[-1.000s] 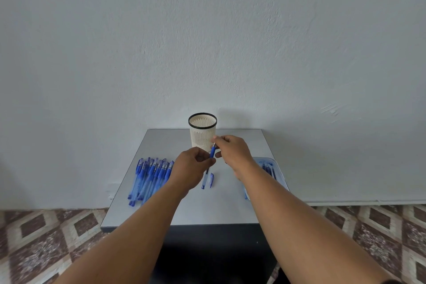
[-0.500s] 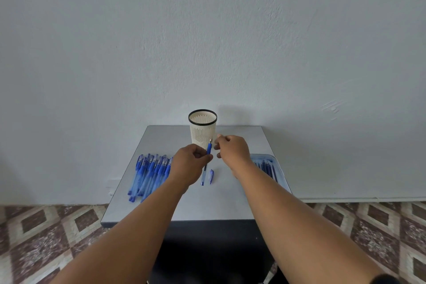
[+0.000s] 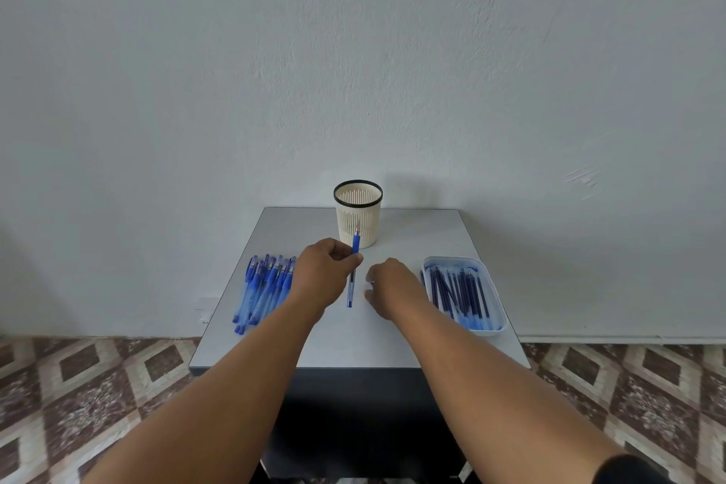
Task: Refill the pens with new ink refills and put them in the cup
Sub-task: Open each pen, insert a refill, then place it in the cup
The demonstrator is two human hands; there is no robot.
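No lettering, label, brand, number or sign can be read on anything here.

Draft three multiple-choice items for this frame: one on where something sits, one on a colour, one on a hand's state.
1. Where is the tray of refills on the table?
A. on the person's right
B. on the person's left
C. behind the cup

2. What colour is the rim of the cup?
A. red
B. black
C. yellow

3. What is the left hand doing?
A. lying flat on the table
B. reaching into the cup
C. holding a blue pen

Answers:
1. A, the tray lies at the right edge of the table, beyond the right hand, while the loose pens lie on the left.
2. B, a black band rings the top of the cream slotted cup.
3. C, its fingers are curled round the pen, whose tip points up in front of the cup.
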